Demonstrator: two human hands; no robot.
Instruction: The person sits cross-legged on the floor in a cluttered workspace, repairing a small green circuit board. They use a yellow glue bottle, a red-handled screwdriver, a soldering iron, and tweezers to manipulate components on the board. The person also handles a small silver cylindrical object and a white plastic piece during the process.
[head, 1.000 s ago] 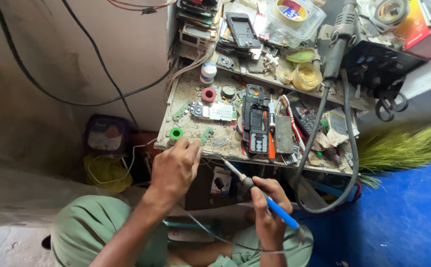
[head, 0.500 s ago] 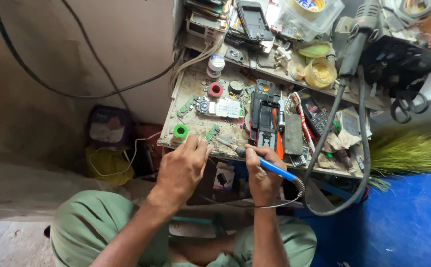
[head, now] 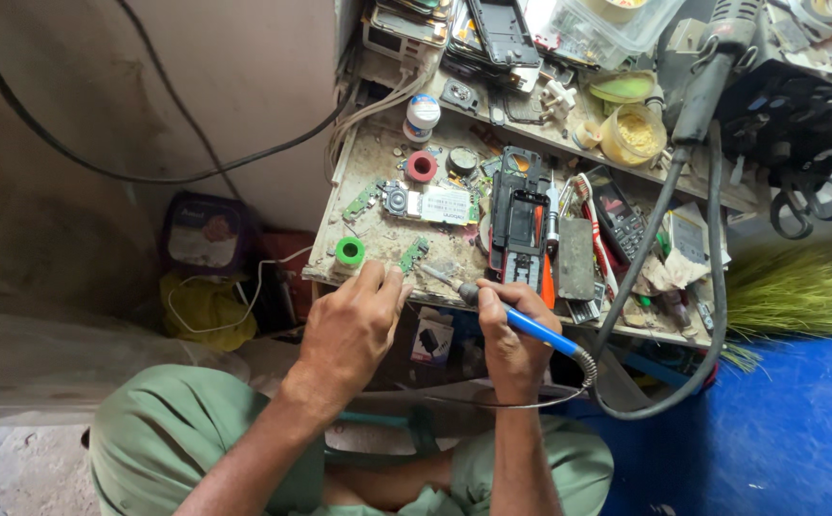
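Soldering looks barely begun: right hand [head: 512, 349] grips the blue-handled soldering iron [head: 507, 313], tip angled toward the small green circuit board [head: 413, 254] near the counter [head: 359, 177] front edge, not clearly touching it. Left hand [head: 349, 330] rests at the counter edge, fingers curled loosely beside the board; can't tell if it pinches anything. Green solder spool [head: 349, 251] sits just left of it. Larger board [head: 430, 204] and opened phone frame [head: 519, 225] lie untouched further back. Joint work, reassembly appear left.

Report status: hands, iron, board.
Right hand grips blue iron, tip at small green board. Left hand on bench edge beside board. Green spool close by.
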